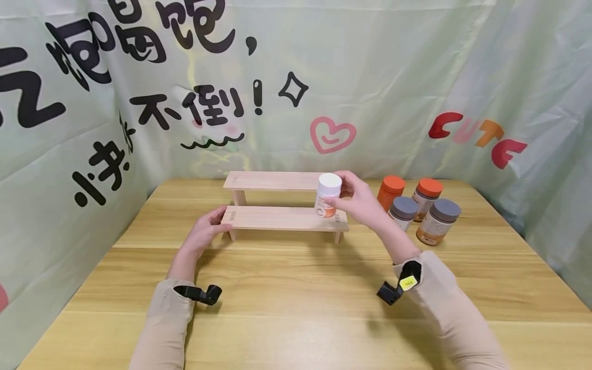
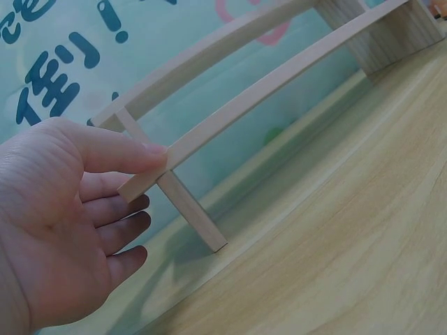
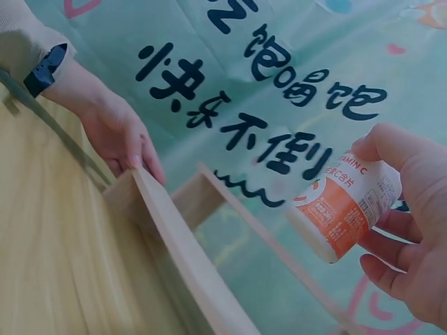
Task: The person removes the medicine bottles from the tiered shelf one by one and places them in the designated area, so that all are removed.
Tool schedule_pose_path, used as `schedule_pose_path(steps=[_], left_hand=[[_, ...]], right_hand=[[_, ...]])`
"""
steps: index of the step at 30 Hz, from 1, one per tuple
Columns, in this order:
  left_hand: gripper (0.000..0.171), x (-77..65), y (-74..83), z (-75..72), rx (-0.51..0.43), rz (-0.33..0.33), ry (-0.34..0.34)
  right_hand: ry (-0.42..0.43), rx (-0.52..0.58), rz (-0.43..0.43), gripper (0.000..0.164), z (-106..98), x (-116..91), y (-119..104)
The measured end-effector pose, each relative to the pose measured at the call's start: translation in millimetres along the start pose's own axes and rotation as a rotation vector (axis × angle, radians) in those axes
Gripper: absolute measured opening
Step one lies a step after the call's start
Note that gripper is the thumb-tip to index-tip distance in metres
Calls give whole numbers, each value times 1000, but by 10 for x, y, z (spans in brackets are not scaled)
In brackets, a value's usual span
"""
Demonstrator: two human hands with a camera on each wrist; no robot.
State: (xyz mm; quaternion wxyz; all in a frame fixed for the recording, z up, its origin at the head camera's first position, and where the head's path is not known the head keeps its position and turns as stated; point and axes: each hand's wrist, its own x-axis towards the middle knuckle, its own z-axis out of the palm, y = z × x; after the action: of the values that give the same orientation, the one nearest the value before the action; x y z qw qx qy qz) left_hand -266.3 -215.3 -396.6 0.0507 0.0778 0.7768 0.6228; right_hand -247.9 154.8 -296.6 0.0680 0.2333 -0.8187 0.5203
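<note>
A two-tier wooden shelf rack (image 1: pixel 277 218) stands on the table. My left hand (image 1: pixel 206 232) grips the left end of its lower tier. In the left wrist view the thumb (image 2: pixel 129 151) presses on the board's edge, with the other fingers behind and under it. Over the right end of the rack, my right hand (image 1: pixel 355 198) holds a white vitamin C bottle (image 1: pixel 327 194) with an orange label. That bottle (image 3: pixel 342 209) appears apart from the boards in the right wrist view, gripped between thumb and curled fingers.
Right of the rack stand several bottles: an orange one (image 1: pixel 392 191), an orange-capped one (image 1: pixel 426 198) and two grey-capped ones (image 1: pixel 437 223) (image 1: pixel 403 211). A printed curtain (image 1: pixel 393 77) hangs behind the wooden table (image 1: pixel 287 293).
</note>
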Motion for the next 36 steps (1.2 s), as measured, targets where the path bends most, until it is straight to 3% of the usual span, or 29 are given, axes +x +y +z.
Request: schedule_pose_path(steps=[15, 23, 30, 36], left_hand=[[69, 9, 10, -16, -2, 22, -12], [70, 1, 34, -4, -10, 10, -1], [70, -18, 55, -11, 6, -4, 2], [69, -18, 49, -1, 8, 1, -2]], right_hand=[[144, -67, 70, 49, -692, -367, 43], [241, -89, 77, 38, -1016, -521, 129], [331, -190, 160, 40, -1304, -629, 181], [390, -208, 222, 36, -1503, -751, 244]])
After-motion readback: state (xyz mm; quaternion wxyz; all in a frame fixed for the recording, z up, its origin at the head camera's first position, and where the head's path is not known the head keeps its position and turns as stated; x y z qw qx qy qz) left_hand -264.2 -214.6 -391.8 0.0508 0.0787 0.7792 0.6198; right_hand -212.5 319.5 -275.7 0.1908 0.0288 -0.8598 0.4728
